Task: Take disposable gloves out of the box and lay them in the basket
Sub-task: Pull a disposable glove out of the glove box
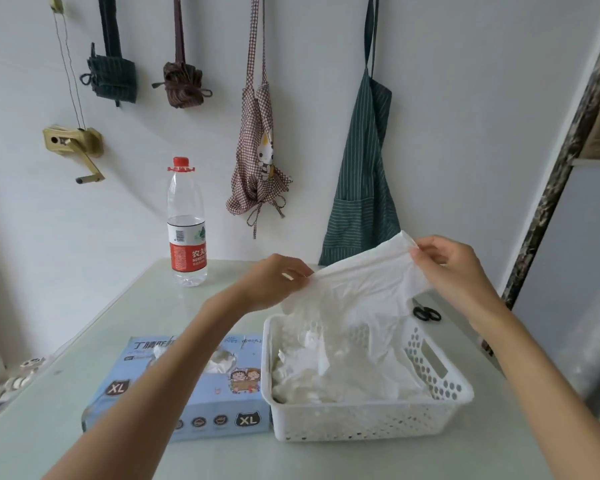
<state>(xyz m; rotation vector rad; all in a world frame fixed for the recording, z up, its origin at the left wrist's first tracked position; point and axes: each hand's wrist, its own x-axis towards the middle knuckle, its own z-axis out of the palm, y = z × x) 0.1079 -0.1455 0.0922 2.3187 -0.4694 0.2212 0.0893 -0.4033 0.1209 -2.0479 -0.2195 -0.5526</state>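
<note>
While both forearms reached in from the near edge, the scene lay like this:

Table (84, 341): smooth, pale green and glossy, with a soft sheen across its bare parts.

Box (187, 393): flat, light-blue rectangular carton lying on the table, printed with "XL" marks and small cartoon figures; crumpled white film puffed out of the slot in its top; its right end sat just beside the basket.

Basket (440, 382): white plastic, rectangular with rounded corners, its walls pierced by rows of round holes and one oblong handle slot; a rumpled heap of thin white gloves lay inside.

Glove (361, 285): thin, translucent white film, wrinkled, stretched between the two hands above the basket, its lower part drooping into the heap.

Left hand (274, 282): fingers curled, pinching the glove's left edge.

Right hand (447, 261): fingertips pinching the glove's upper right corner, held higher than the left.

Scissors (426, 313): only black looped handles showed, on the table behind the basket.

Bottle (186, 233): clear ribbed plastic, upright, red cap and red label, partly filled.

Wall (465, 98): plain white, hung with a green striped apron (361, 188), a checked cloth apron (257, 168) and two bundled striped cloths.
</note>
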